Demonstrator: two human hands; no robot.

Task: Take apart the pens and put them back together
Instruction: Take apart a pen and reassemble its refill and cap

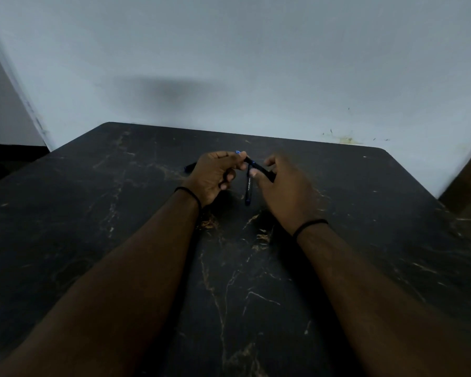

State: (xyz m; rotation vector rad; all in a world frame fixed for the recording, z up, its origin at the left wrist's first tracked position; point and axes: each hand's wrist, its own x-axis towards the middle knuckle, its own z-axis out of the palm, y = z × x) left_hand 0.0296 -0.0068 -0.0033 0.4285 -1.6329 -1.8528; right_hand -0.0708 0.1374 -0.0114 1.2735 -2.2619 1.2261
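Observation:
Both of my hands meet over the far middle of the dark marbled table [120, 240]. My left hand [215, 175] pinches the blue-tipped end of a black pen [259, 167], and my right hand [286, 189] grips the other end of that pen. A second black pen part [248, 189] with white print hangs down between the hands; which hand holds it is unclear. Another dark pen [190, 167] with a blue end lies on the table just behind my left hand, partly hidden by it.
A pale wall [229, 63] rises directly behind the table's far edge. A brown panel [468, 180] stands at the right side. Each wrist wears a thin black band.

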